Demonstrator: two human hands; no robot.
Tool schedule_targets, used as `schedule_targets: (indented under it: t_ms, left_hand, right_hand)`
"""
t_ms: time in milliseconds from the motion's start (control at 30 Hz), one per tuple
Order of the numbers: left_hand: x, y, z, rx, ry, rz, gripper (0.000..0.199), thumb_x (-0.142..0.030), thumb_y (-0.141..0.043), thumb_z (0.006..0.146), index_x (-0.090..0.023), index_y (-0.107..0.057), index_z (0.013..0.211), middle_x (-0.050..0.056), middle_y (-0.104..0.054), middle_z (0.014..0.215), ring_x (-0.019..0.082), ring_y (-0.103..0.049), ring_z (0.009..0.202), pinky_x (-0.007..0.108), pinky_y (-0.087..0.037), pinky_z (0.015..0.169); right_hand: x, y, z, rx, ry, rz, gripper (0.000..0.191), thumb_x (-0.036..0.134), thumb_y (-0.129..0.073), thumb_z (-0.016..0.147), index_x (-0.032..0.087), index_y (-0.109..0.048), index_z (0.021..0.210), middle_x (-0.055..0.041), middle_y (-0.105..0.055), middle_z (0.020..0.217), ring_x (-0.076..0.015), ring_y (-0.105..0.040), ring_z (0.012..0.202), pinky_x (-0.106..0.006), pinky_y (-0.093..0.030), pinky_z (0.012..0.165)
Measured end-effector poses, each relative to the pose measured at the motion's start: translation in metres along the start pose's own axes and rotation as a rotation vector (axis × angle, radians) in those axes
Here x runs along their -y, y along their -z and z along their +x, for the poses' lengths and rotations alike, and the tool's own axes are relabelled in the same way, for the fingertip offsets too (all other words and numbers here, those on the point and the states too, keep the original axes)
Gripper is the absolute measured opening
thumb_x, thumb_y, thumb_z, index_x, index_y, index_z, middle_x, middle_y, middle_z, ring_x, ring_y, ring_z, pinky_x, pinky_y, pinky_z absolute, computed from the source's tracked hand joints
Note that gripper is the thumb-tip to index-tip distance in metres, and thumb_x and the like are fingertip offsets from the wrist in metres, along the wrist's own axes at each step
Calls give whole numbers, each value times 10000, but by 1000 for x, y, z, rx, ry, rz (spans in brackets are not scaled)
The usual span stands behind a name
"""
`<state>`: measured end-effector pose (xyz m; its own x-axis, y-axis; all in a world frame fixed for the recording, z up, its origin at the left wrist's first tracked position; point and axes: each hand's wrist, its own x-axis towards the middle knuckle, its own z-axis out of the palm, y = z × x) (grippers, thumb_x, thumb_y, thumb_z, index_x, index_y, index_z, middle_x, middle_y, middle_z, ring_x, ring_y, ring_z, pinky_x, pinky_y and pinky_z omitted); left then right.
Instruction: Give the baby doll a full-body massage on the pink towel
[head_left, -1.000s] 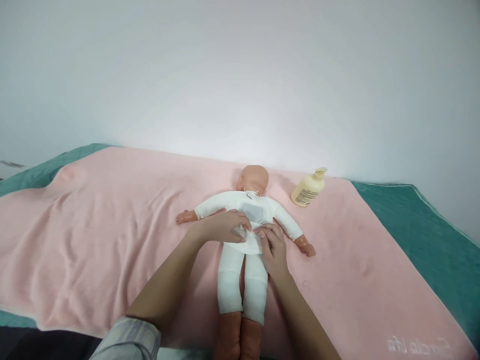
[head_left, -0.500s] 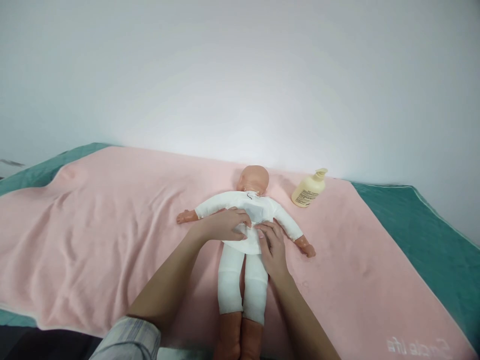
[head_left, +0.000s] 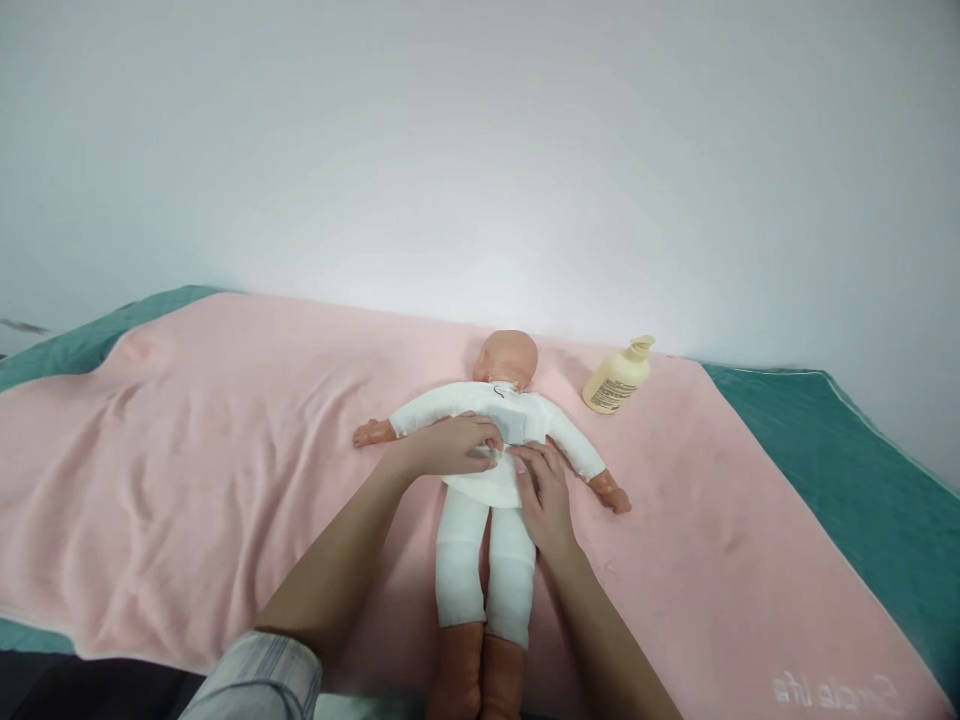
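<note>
Doll (head_left: 513,575) laid flat on a pink blanket (head_left: 690,560), arms spread, so that its white torso probably lies accessible to both hands. The left hand (head_left: 454,446) and right hand (head_left: 549,502), fingers bent, meet the torso just below a grey panel (head_left: 511,425); whether either pinches fabric cannot be told. The pump bottle (head_left: 615,384) stands apart, beyond the doll's right-hand side in view.

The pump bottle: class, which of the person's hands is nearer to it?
Right. The right hand, at the doll's lower torso, is nearer the person than the pump bottle and left of it; the left hand is farther left, across the torso.
</note>
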<state>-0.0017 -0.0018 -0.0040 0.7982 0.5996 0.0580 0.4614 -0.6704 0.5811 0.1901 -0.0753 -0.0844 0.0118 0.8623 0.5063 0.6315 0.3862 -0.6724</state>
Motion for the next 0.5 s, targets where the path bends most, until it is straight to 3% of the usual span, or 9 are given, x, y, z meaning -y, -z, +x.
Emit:
schedule_targets:
  t_ms: [333,500]
  left_hand:
    - [5,-15,9,-144,-35,34,126,-234,-534,855,-233,-657,883,48,-667,939,234,-601,928,362,-477,857]
    - [12,-17,16,-262,-97,-33,132,-222,-518,863,-244,-639,814,23,-669,855,227,-597,888,347,-487,779]
  right_hand:
    - [-1,-2,2,10,-20,-12,249,292,-442,948,229,-662,1045,-85,-588,1057,-247,-533,1030,-445,-418,932]
    - [1,4,17,-19,-45,85,258,318,-437,958,235,-682,964,-63,-634,959,-237,-565,971,-424,-427,911]
